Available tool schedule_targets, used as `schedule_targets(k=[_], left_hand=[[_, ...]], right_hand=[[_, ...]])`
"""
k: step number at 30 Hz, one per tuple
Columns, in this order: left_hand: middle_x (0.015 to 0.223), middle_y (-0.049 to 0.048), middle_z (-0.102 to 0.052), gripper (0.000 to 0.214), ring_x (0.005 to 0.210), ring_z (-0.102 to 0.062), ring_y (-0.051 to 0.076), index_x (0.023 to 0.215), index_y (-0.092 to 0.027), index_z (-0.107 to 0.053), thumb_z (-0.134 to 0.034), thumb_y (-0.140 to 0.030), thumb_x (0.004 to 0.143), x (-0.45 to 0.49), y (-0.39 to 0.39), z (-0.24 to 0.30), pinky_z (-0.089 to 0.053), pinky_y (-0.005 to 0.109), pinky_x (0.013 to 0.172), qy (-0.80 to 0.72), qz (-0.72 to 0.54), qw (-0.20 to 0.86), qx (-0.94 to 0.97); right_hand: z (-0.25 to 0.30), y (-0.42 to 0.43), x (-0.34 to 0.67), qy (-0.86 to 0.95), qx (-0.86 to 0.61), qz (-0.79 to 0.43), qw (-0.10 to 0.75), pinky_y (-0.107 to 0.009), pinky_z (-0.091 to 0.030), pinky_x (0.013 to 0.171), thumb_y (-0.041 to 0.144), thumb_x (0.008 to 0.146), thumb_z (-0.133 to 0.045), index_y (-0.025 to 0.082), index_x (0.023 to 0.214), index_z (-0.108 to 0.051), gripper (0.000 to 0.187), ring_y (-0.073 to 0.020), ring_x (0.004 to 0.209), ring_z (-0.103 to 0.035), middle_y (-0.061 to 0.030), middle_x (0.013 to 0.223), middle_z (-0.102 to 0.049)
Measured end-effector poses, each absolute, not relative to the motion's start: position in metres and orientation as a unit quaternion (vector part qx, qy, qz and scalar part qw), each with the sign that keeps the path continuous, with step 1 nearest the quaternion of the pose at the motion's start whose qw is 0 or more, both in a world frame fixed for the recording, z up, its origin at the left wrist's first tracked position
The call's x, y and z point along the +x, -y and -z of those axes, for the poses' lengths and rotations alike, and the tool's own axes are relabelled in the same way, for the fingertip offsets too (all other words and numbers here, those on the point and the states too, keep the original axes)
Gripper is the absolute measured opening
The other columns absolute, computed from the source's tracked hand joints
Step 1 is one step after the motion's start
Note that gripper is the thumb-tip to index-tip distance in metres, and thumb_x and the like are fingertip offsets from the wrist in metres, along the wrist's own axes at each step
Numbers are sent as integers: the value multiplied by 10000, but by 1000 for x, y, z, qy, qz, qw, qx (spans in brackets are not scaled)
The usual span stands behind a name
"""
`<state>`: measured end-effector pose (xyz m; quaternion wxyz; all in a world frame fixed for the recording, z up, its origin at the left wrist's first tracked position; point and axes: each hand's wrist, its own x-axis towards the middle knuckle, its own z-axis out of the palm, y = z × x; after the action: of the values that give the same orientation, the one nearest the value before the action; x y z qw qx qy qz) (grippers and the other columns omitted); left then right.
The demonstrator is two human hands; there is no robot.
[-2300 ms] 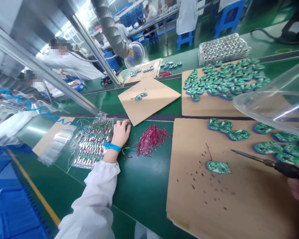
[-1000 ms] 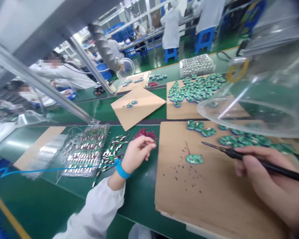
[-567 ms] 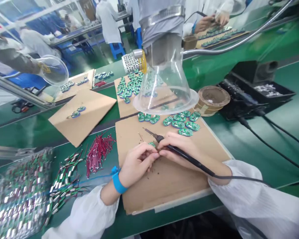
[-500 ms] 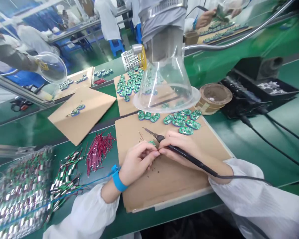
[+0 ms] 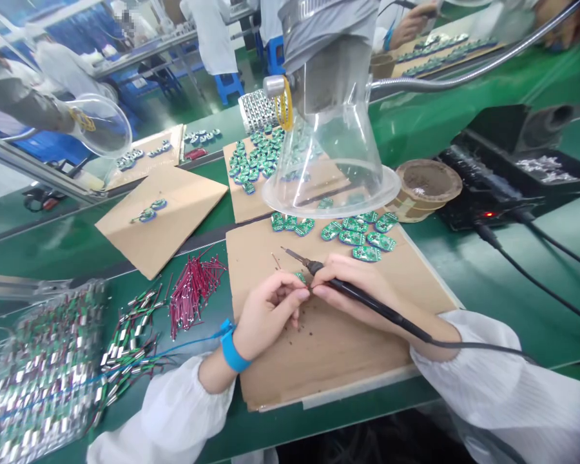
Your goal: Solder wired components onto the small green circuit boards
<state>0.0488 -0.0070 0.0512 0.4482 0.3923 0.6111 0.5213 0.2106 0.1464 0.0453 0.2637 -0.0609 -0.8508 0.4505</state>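
Note:
My left hand [image 5: 274, 314], with a blue strap around its wrist, is closed in a pinch above the cardboard [image 5: 336, 357]. A small green circuit board [image 5: 299, 277] peeks out at its fingertips, mostly hidden by the fingers. A thin wire [image 5: 276, 261] sticks up beyond the knuckles. In my right hand [image 5: 362, 280] is a soldering iron [image 5: 366, 299], its tip pointing up and left over the cardboard. The right thumb and forefinger almost meet the left fingertips; anything tiny between them is too small to make out.
Several circuit boards [image 5: 352, 237] lie at the cardboard's far edge, under a clear fume hood [image 5: 336, 174]. Red wires [image 5: 193, 293] and bundled parts [image 5: 38, 367] are on the left. A round pot [image 5: 428, 183] and a black soldering station [image 5: 493, 193] stand right. Co-workers sit beyond.
The view has shifted slightly, and a red light now shows on the soldering station. My fingertips are a little farther apart. Both hands otherwise keep their pose.

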Motion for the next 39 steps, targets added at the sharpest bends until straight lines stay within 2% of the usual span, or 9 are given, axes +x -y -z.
schedule_targets(k=[3, 7, 10, 13, 16, 18, 21, 25, 39], left_hand=[[690, -32, -604, 197, 505, -552, 78, 987, -194, -631, -648, -390, 986, 47, 8, -52, -463, 201, 505, -634, -501, 418, 415], [815, 3, -633, 110, 698, -582, 114, 945, -203, -671, -643, -302, 984, 44, 9, -55, -465, 234, 641, -677, -421, 278, 536], [808, -6, -619, 87, 711, -559, 115, 916, -200, -654, -614, -237, 984, 42, 9, -57, -441, 234, 651, -698, -383, 228, 560], [802, -16, -614, 84, 690, -541, 109, 912, -198, -641, -603, -216, 985, 38, 8, -58, -432, 233, 641, -732, -365, 215, 533], [812, -12, -603, 92, 717, -541, 117, 906, -196, -632, -603, -215, 990, 35, 6, -58, -437, 240, 660, -745, -355, 196, 529], [872, 5, -594, 94, 763, -551, 124, 904, -194, -633, -602, -206, 992, 34, 5, -58, -448, 244, 677, -743, -356, 188, 535], [1010, 37, -567, 83, 839, -565, 132, 918, -194, -647, -603, -189, 988, 34, 4, -57, -466, 241, 683, -740, -359, 191, 536], [1083, 45, -556, 69, 859, -562, 129, 925, -195, -628, -599, -180, 985, 37, 4, -55, -477, 235, 688, -740, -367, 203, 526], [1069, 23, -603, 105, 761, -540, 125, 914, -204, -579, -558, -237, 1011, 42, -1, -54, -440, 278, 709, -774, -320, 203, 508]], right_hand=[[-44, -146, 211, 861, -63, -429, 265, -252, -454, 707, 213, 989, -652, 221, 992, -682, 31, -122, 763, -581, 2, 851, -593], [-43, -148, 213, 891, -72, -369, 254, -250, -429, 620, 235, 994, -636, 220, 989, -702, 67, -117, 683, -550, 4, 809, -534], [-46, -154, 222, 895, -79, -358, 255, -267, -464, 645, 224, 996, -617, 232, 1020, -696, 82, -138, 714, -596, -11, 830, -586], [-50, -161, 234, 866, -115, -412, 258, -293, -528, 740, 189, 995, -607, 267, 1168, -646, 194, -163, 818, -678, -23, 926, -688], [-50, -166, 244, 784, -165, -533, 271, -296, -577, 709, 216, 1004, -618, 280, 1275, -536, 290, -165, 776, -722, -10, 903, -727], [-48, -167, 248, 740, -192, -584, 272, -294, -591, 682, 257, 1012, -627, 270, 1220, -544, 224, -164, 731, -729, -6, 861, -739], [-46, -168, 250, 738, -241, -571, 266, -275, -559, 643, 323, 1010, -646, 248, 1062, -625, 94, -145, 661, -692, -2, 781, -719], [-49, -170, 249, 748, -250, -559, 258, -254, -484, 565, 366, 1021, -623, 247, 944, -623, 142, -129, 588, -615, 21, 659, -648], [-49, -172, 246, 782, -231, -530, 233, -284, -501, 619, 397, 994, -658, 251, 972, -620, 153, -160, 654, -644, 5, 720, -671]])
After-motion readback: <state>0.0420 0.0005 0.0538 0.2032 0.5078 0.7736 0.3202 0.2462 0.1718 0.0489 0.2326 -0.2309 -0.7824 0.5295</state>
